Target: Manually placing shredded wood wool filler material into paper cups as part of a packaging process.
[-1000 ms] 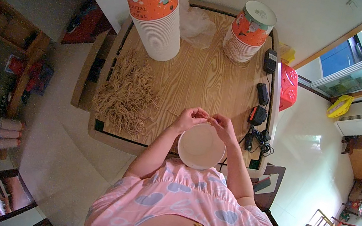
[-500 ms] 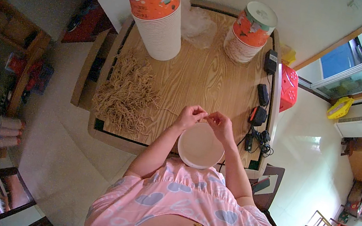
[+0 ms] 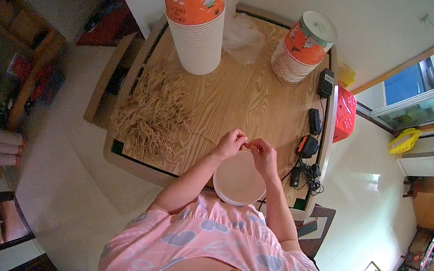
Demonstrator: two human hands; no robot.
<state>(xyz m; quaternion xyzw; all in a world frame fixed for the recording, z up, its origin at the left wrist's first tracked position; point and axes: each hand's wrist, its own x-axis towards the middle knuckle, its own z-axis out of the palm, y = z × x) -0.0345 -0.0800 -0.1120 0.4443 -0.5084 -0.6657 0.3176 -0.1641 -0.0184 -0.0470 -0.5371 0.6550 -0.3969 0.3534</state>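
A white paper tub [image 3: 239, 181], its mouth facing up, sits close to my body at the table's near edge. Both hands meet just above its far rim. The fingers of my left hand [image 3: 231, 143] are pinched together, and a thin tan cord [image 3: 202, 135] runs toward them over the tabletop. My right hand [image 3: 262, 156] is also closed in a pinch, its fingertips almost touching the left ones. What lies between the right fingertips is too small to make out. Left of the hands lies a loose heap of tan cords [image 3: 154, 113].
On the wood-grain table [image 3: 234, 101] stand a tall stack of upturned paper tubs [image 3: 198, 42] and a shorter stack [image 3: 302, 49]. Crumpled clear plastic [image 3: 243, 38] lies between them. Black power adapters [image 3: 308, 146] with cables line the right edge. A red stool [image 3: 344, 116] stands beyond it.
The whole view has shifted slightly, with the table now a little lower in the picture. Both hands stay pinched at the tub's far rim, with only small finger movement.
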